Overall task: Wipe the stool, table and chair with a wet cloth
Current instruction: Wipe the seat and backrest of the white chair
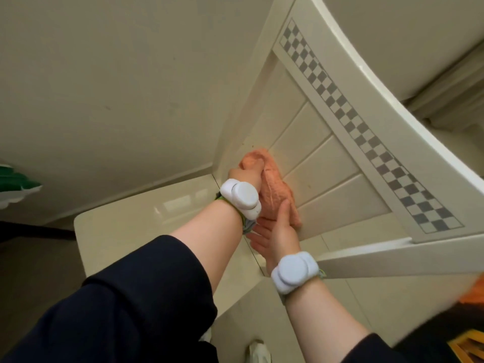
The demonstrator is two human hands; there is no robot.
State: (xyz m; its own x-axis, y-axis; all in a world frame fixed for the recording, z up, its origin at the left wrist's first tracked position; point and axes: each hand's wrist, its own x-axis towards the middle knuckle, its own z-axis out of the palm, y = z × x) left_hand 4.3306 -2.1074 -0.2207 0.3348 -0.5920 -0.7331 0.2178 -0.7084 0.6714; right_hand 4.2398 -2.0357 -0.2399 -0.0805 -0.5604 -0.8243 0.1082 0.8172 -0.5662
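Left hand (245, 176) grips the cloth (275, 189), right fingers (284, 212) pressing it against chair (327, 163).

glossy plastic chair (327, 163), nubby cloth (275, 187) (orange)

Head view, steeply down, near chair (327, 158)

The left arm reaches forward, its dark sleeve (131, 297) pushed back off the bare forearm, a white wristband (239, 199) at the wrist. The left grip (245, 175) is curled into a bunched orange cloth (277, 189), fingertips hidden in its folds. Just beside it the right grip (275, 234) lies flat, fingers (284, 209) straight on the cloth.
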